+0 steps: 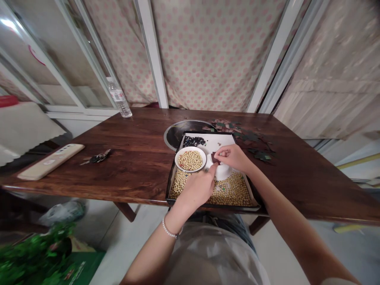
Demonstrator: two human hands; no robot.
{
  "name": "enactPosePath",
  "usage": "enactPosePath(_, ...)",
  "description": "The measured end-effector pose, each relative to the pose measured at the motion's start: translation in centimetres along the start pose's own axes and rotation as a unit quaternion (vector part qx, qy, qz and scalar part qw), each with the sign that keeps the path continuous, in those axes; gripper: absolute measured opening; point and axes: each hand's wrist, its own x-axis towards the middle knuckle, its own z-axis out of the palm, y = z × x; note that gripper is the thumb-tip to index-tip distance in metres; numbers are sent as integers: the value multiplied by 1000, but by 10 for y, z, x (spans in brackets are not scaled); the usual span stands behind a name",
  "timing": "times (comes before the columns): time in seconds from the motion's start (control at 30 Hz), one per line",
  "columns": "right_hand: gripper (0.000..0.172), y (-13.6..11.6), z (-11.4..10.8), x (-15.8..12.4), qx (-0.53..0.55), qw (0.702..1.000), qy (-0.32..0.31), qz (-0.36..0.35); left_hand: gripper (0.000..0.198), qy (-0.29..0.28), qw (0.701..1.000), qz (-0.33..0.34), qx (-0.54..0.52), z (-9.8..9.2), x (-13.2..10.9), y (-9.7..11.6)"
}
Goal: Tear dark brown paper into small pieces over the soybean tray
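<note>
I am working at a dark wooden table [133, 130] with a polka-dot curtain [202, 59] behind it. In front of me is a black baking tray [168, 194], and I think its raised edge is for keeping the loose soybeans [234, 194] from rolling away. White paper [222, 140] covers the far part of the tray, with a patch of black beans [193, 141] on it. A steel basin [175, 132] sits behind the tray, and coloured scraps [255, 154] lie beyond it, so that side is crowded. A small white bowl [177, 162] with soybeans stands at the tray's left, touching my left hand [196, 190]. The fingers [211, 169] of this hand reach inward, but I cannot tell if they hold something. My right hand [234, 156] is pinching a dark brown scrap [215, 157] above a white dish [224, 174], which keeps the scrap away from the beans.
</note>
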Motion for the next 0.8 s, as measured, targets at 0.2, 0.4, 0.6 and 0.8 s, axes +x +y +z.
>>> enactPosePath(0.2,12,3,2,1,-11,1000,18,-17,53,4,1000,3,-1,0,0,-1)
enactPosePath(0.4,13,4,4,2,-28,999,42,-10,53,5,1000,6,-6,2,0,-1)
enactPosePath(0.6,13,8,5,3,-54,997,54,-20,54,1,1000,9,-12,2,1,-1)
enactPosePath(0.8,12,3,1,-1,-25,997,66,-37,54,-7,1000,1,-24,2,1,-1)
